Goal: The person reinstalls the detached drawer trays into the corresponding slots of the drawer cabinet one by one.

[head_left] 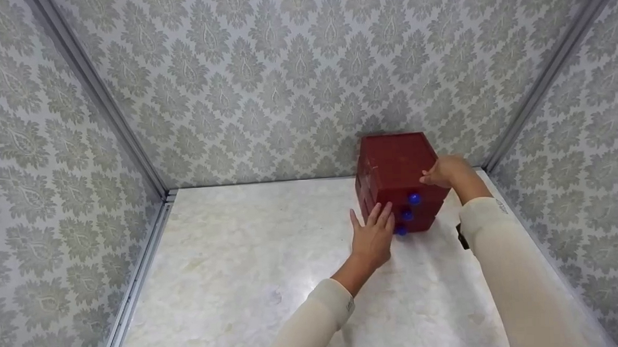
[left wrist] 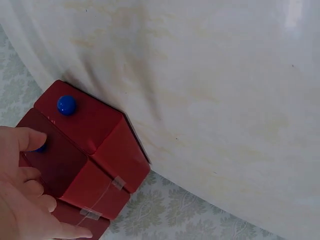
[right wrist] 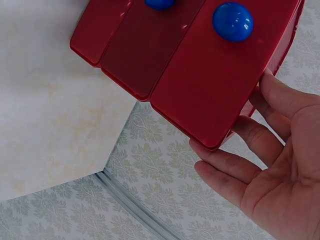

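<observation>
A small red drawer chest (head_left: pixel 397 159) stands toward the back right, with three stacked drawers. Each front carries a round blue knob, the top knob (right wrist: pixel 232 21) showing large in the right wrist view. My left hand (head_left: pixel 373 241) lies at the chest's front left edge, fingers spread and fairly straight. Its thumb overlaps the middle knob (left wrist: pixel 40 147) in the left wrist view. At the top front right corner is my right hand (right wrist: pixel 287 145), its thumb and fingertips touching the edge there, loosely extended. Clear tape (left wrist: pixel 91 214) crosses the drawer seams on the left side.
The chest sits on a pale marbled tabletop (head_left: pixel 240 260), close to the patterned back wall (head_left: pixel 263 92). Patterned side walls and grey metal rails (head_left: pixel 125 134) enclose the table. A small dark device (head_left: pixel 463 237) shows under the right sleeve.
</observation>
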The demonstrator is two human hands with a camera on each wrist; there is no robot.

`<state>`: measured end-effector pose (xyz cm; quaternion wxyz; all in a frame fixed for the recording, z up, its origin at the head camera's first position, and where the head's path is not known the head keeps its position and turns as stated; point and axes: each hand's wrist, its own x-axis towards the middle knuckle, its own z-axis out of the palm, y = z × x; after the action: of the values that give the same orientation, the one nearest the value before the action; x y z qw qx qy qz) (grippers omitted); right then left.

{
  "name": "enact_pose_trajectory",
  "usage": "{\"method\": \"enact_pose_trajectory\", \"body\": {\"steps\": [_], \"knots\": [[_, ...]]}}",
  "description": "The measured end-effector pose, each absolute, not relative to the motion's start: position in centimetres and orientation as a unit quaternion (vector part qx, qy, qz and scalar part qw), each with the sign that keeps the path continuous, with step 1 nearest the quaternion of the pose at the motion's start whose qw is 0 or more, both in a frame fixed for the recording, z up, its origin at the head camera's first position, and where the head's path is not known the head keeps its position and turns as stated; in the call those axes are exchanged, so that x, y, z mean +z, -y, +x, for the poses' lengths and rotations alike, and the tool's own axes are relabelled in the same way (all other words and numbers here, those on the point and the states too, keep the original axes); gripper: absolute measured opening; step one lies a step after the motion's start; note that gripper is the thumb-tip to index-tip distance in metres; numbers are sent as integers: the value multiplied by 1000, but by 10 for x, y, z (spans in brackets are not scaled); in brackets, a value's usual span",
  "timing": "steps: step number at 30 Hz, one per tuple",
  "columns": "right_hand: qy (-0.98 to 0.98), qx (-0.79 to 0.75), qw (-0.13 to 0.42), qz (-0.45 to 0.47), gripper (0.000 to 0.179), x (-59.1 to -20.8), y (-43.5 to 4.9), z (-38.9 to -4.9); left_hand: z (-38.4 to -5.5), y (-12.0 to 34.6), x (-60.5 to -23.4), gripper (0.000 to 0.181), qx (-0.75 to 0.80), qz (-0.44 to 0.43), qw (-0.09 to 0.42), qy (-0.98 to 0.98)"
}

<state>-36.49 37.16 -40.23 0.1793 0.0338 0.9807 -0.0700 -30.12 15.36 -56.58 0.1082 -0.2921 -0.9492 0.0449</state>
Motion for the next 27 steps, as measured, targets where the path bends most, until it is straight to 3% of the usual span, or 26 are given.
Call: {"method": "enact_pose_trajectory", "body": {"steps": [7, 9, 21, 24, 27], "knots": [[-985, -83, 149, 39, 45, -406, -370, -362, -311, -135, -562, 29, -18, -312, 282, 907], [-984, -83, 154, 45, 46, -406, -368, -362, -316, -127, -559, 21, -23, -315, 308, 898], [-981, -67, 164, 81, 47, -403, -356, -361, -363, -50, -526, 33, -15, -206, 321, 924], [-987, -41, 139, 70, 43, -408, -351, -360, -372, -26, -517, 40, -6, -178, 308, 934], [-996, -15, 71, 57, 44, -418, -345, -359, -380, -3, -509, 49, 1, -149, 275, 950]]}}
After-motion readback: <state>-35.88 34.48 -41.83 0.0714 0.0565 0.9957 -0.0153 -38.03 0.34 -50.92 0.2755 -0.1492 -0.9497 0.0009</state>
